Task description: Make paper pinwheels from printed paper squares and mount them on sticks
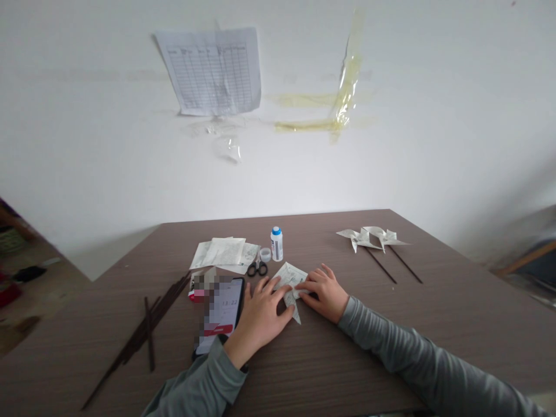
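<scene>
A partly folded paper pinwheel lies on the table between my hands, one pointed tip facing me. My left hand reaches over its left side, with thumb and index finger pinching the paper near the middle and the other fingers resting at the edge. From the right, my right hand has its thumb and bent fingers on the paper near the same spot. My fingertips cover part of the centre. Just beyond are black-handled scissors, a small clear cup and a white bottle with a blue cap.
A phone lies by my left forearm, beside a small red-and-white packet. Dark thin sticks are piled at left. Paper sheets lie behind. Two finished-looking pinwheels on sticks rest at back right, before the wall.
</scene>
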Motion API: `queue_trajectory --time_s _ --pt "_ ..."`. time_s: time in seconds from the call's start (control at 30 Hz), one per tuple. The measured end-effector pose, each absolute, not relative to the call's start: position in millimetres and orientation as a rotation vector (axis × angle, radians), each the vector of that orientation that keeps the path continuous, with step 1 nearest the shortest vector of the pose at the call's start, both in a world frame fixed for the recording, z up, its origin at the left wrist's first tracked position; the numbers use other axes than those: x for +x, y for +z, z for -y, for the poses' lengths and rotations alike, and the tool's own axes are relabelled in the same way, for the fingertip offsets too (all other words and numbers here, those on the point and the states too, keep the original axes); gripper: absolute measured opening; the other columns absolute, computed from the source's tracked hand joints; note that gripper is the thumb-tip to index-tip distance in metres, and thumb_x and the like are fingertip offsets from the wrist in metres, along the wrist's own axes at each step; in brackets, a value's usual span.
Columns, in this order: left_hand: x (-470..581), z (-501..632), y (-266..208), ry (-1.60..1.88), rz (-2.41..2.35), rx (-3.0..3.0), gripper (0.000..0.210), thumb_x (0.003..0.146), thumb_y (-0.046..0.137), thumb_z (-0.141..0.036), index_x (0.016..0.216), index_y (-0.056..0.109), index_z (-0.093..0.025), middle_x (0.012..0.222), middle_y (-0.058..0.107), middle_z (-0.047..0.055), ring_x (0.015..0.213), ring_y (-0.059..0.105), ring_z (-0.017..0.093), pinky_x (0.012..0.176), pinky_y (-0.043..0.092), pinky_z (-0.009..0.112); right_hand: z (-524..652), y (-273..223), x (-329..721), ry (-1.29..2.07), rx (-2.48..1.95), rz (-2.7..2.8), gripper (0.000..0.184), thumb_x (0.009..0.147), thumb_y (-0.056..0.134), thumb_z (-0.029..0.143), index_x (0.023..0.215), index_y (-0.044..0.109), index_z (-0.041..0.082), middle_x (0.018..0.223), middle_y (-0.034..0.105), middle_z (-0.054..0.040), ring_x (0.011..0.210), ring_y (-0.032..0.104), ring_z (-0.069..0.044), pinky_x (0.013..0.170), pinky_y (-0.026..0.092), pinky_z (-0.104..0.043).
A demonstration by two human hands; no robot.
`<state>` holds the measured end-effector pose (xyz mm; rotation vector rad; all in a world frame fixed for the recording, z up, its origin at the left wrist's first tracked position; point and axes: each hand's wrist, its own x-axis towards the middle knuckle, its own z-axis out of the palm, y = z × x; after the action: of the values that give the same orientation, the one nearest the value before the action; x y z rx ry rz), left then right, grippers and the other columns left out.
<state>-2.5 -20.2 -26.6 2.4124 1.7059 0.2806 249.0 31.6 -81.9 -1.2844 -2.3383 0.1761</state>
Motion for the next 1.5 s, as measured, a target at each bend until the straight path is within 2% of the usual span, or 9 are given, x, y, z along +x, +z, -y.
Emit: queue_trajectory --time_s 0.17,0.33,0.57,0.83,0.97,1.13,1.5 --pt "0.0 22.1 -23.1 0.282 -1.724 2.409 0.055 0.117 0.084 -0.039 0.173 0.088 -0.038 0.195 0.072 0.013 0.188 0.058 0.054 0.156 0.036 0.093 -29.6 -77.2 248.2 0.179 -1.314 2.349 0.026 0.121 0.084 0.042 0.138 0.103 0.042 0.118 0.095 -0.0108 0.123 0.089 -0.041 0.147 0.053 -0.079" --pt "2.0 22.7 -18.3 0.239 -1.722 2.403 0.060 0.118 0.081 -0.038 0.177 0.085 -0.039 0.196 0.071 0.014 0.189 0.057 0.055 0.156 0.030 0.097 -25.7 -71.3 245.0 0.169 -1.313 2.382 0.032 0.123 0.080 0.043 0.146 0.101 0.045 0.121 0.094 -0.0116 0.124 0.087 -0.042 0.146 0.053 -0.082" --pt "-0.4 18.8 -24.2 0.305 -1.709 2.424 0.056 0.115 0.085 -0.040 0.171 0.089 -0.040 0.192 0.076 0.013 0.186 0.060 0.054 0.158 0.034 0.092 -24.2 -64.8 239.8 0.201 -1.368 2.393 0.030 0.122 0.082 0.044 0.143 0.103 0.039 0.126 0.094 -0.0144 0.131 0.086 -0.045 0.147 0.050 -0.084" --pt "-2.4 19.1 -28.3 0.314 -1.719 2.432 0.061 0.115 0.084 -0.042 0.176 0.085 -0.035 0.193 0.074 0.015 0.186 0.059 0.057 0.156 0.033 0.095 -26.6 -70.0 246.2 0.239 -1.336 2.351 0.030 0.123 0.076 0.040 0.135 0.103 0.038 0.122 0.097 -0.0130 0.126 0.089 -0.043 0.147 0.051 -0.082" --pt "-0.8 20.1 -24.8 0.305 -1.738 2.412 0.062 0.114 0.086 -0.044 0.176 0.085 -0.039 0.193 0.075 0.012 0.186 0.060 0.055 0.157 0.034 0.092 -27.2 -70.8 246.1 0.222 -1.325 2.350 0.028 0.122 0.077 0.040 0.133 0.103 0.039 0.121 0.097 -0.0118 0.125 0.089 -0.042 0.146 0.052 -0.081" --pt "0.1 19.0 -22.0 0.300 -1.740 2.404 0.059 0.113 0.088 -0.045 0.172 0.089 -0.040 0.192 0.076 0.013 0.185 0.059 0.057 0.156 0.033 0.094 -26.3 -71.9 244.9 0.192 -1.326 2.371 0.028 0.122 0.079 0.043 0.137 0.103 0.040 0.122 0.095 -0.0128 0.126 0.087 -0.043 0.144 0.053 -0.083" --pt "-2.1 15.8 -20.8 0.288 -1.686 2.471 0.058 0.113 0.086 -0.043 0.170 0.089 -0.036 0.190 0.077 0.015 0.186 0.058 0.056 0.158 0.026 0.097 -25.0 -66.8 242.4 0.187 -1.331 2.382 0.027 0.123 0.079 0.042 0.134 0.102 0.038 0.124 0.096 -0.0128 0.129 0.087 -0.043 0.145 0.052 -0.083"
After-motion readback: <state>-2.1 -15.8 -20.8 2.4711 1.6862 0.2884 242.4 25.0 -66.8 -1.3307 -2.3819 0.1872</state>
